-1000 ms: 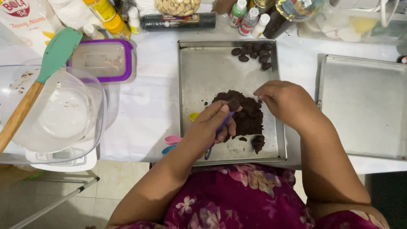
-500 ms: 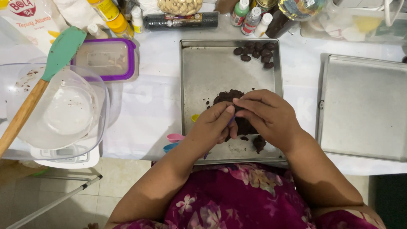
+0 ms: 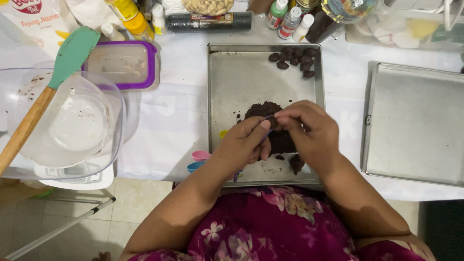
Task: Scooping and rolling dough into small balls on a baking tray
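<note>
Tray (image 3: 237, 77): dark dough mound (image 3: 263, 110) mid-tray, small dark balls (image 3: 296, 57) at far right corner. Second tray (image 3: 415, 121) to the right, bare. Clear bowl (image 3: 63, 125) on scale, smeared, with spatula (image 3: 46, 92) leaning in. Purple-lidded box (image 3: 123, 65) behind it.

Mound partly hidden by hands; bottles at top edge cut off.

Left hand (image 3: 244, 142) and right hand (image 3: 309, 130) meet over the mound, fingertips pinched together on a small dough bit (image 3: 273, 121), hard to make out.

white flour bag (image 3: 34, 21) — top left | dark foil roll (image 3: 209, 21) — top centre, lying flat
</note>
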